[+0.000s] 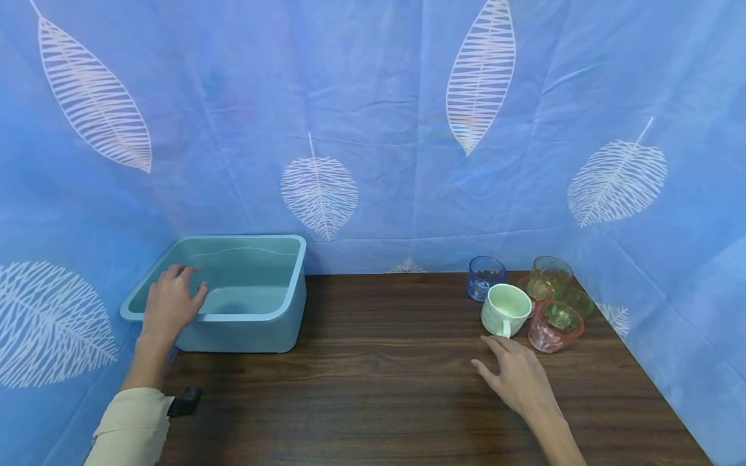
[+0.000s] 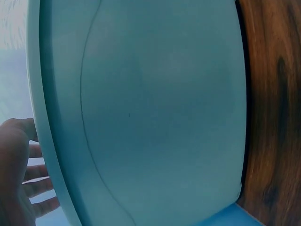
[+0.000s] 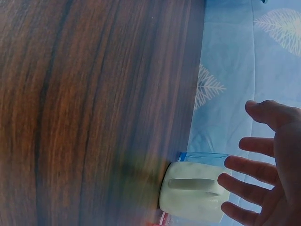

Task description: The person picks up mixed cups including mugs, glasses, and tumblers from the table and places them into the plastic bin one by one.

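Observation:
A pale green mug stands upright on the table, its handle turned toward the person. Close in front of it is my right hand, fingers spread and holding nothing. Around the mug stand a blue glass, a pink glass, a yellow glass and a green glass, partly hidden behind the pink one. At the left, my left hand is over the near rim of a blue-green basin, its fingers loosely bent with nothing in them. Whether it touches the rim I cannot tell.
The dark wooden table runs between the basin and the glasses. Blue cloth with white leaf prints hangs behind and at both sides. A small black object sits by the left sleeve.

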Demonstrator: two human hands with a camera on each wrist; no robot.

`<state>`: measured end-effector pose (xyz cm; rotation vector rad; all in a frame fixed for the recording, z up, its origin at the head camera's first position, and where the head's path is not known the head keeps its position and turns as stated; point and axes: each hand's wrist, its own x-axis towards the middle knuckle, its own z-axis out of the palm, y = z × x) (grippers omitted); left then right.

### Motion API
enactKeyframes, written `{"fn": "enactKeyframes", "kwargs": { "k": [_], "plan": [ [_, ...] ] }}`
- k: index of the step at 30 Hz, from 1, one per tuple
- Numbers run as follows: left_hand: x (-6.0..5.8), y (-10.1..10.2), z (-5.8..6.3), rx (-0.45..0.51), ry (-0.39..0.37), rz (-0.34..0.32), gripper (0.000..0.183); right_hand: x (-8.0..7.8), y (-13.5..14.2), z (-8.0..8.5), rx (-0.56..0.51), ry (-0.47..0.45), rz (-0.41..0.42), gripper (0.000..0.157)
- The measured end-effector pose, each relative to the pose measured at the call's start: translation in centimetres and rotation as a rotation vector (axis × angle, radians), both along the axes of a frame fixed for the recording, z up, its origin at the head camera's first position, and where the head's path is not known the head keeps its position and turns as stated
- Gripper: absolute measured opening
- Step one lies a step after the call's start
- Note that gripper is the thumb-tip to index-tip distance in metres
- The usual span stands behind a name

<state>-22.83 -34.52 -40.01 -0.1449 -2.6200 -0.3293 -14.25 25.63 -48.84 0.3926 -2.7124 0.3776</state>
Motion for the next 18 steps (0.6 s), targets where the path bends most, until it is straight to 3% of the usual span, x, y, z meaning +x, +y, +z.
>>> {"fn": "enactKeyframes", "kwargs": {
  "k": [10,18],
  "plan": [
    [-0.8,-2.4,0.3,0.008,-0.167,0.085,0.048,-0.1,0.3,0.0,-0.016,-0.006,-0.009,0.049],
    [-1.0,-3.2,-0.1,0.04,-0.237,0.141,0.053,-0.1,0.4,-0.1,-0.015,0.004,-0.014,0.048]
  ]
}}
